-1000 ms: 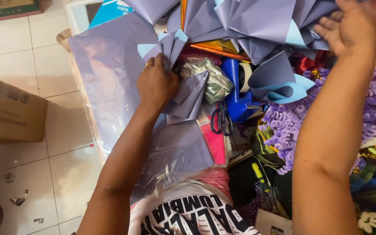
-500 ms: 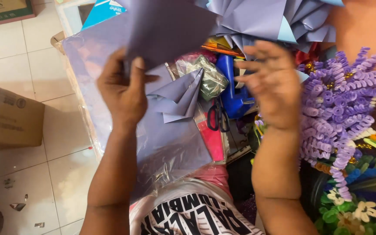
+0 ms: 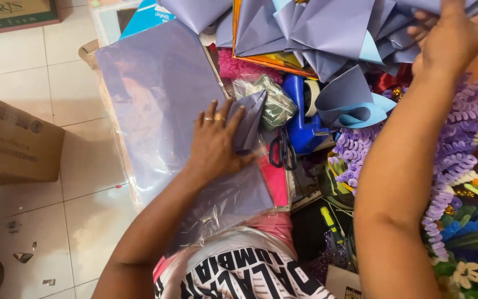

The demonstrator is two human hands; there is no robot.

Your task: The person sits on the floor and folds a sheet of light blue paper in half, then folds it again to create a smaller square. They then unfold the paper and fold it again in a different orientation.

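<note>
My left hand (image 3: 215, 145) lies flat on a small folded purple paper piece (image 3: 252, 115), fingers spread over it and thumb curled at its lower edge. Under it is a large stack of purple sheets in clear plastic wrap (image 3: 156, 94), resting on my lap and the floor. My right hand (image 3: 453, 34) reaches up to the top right, its fingers closed over the edge of a purple sheet in a pile of folded purple and light blue papers (image 3: 327, 30). My right forearm crosses the right side of the view.
Black-handled scissors (image 3: 281, 149) lie beside a blue tool (image 3: 301, 113) and a crumpled clear bag (image 3: 275, 99). A rolled purple-and-blue sheet (image 3: 349, 105) sits mid-right. Purple pipe-cleaner flowers (image 3: 463, 138) fill the right. A cardboard box (image 3: 12, 144) stands on the white tiled floor at left.
Half a second ago both hands held up a purple sheet. Now my left hand has dropped onto the folded piece, and my right hand has moved up to the paper pile.
</note>
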